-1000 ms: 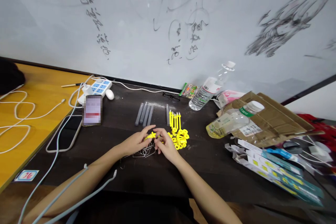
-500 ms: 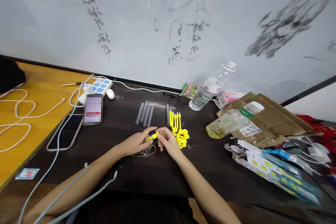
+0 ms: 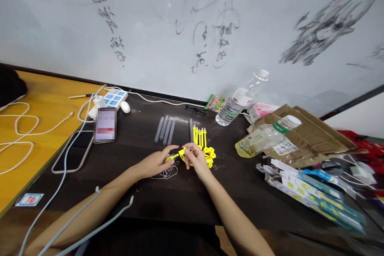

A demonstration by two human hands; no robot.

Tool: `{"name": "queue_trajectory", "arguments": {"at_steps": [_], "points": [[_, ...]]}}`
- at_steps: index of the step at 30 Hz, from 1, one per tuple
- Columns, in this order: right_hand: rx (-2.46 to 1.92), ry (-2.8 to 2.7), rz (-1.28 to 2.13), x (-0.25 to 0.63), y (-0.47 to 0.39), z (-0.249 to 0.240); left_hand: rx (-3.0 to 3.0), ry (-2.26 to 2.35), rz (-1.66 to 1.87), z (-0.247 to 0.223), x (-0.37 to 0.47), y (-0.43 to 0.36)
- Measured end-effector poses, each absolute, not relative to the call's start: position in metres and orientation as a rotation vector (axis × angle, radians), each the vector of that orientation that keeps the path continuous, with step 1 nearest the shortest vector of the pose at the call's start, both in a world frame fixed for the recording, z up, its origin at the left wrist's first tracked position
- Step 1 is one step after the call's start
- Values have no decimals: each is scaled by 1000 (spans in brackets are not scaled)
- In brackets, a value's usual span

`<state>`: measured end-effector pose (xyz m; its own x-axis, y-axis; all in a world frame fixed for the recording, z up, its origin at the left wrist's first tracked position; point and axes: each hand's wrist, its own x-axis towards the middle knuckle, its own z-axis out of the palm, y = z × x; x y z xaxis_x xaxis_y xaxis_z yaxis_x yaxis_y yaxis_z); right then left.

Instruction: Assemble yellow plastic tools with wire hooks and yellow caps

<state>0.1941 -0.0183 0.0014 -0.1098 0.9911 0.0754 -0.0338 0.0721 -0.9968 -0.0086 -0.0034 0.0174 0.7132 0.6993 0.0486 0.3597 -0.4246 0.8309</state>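
Observation:
My left hand [image 3: 154, 164] pinches a slim yellow plastic rod [image 3: 171, 157] between thumb and fingers. A yellow plastic piece [image 3: 182, 153] is gripped by the fingertips of my right hand [image 3: 198, 162], its near end meeting the rod's tip; I cannot tell whether the two are joined. Just right of that hand lies a pile of yellow ring-ended parts [image 3: 211, 153]. Behind it, several yellow rods with metal tips [image 3: 200, 136] are lined up beside a clear tube [image 3: 191, 130]. More clear tubes [image 3: 164, 130] lie further left. Thin tangled white string [image 3: 167, 174] rests below my hands.
On the left are a phone [image 3: 73, 152], a power strip [image 3: 112, 100] and a white mouse [image 3: 125, 107]. A water bottle [image 3: 229, 110], a drink bottle [image 3: 258, 142], cardboard [image 3: 318, 136] and an opened box [image 3: 318, 196] crowd the right. Cables [image 3: 103, 230] hang over the left forearm.
My right hand has shifted slightly right and up, and more of the yellow piece in its fingers shows. My left hand has stayed nearly still with its rod.

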Motion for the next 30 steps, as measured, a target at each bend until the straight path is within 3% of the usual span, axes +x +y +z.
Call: {"name": "queue_trajectory", "arguments": {"at_steps": [7, 16, 30], "points": [[-1118, -1113, 1343, 195, -18, 4, 2054, 811, 496, 20, -9, -4], [-1166, -1630, 1081, 190, -22, 1, 2057, 805, 514, 13, -8, -3], [-1090, -1454, 1136, 196, -19, -1, 2092, 807, 459, 18, -8, -4]]}}
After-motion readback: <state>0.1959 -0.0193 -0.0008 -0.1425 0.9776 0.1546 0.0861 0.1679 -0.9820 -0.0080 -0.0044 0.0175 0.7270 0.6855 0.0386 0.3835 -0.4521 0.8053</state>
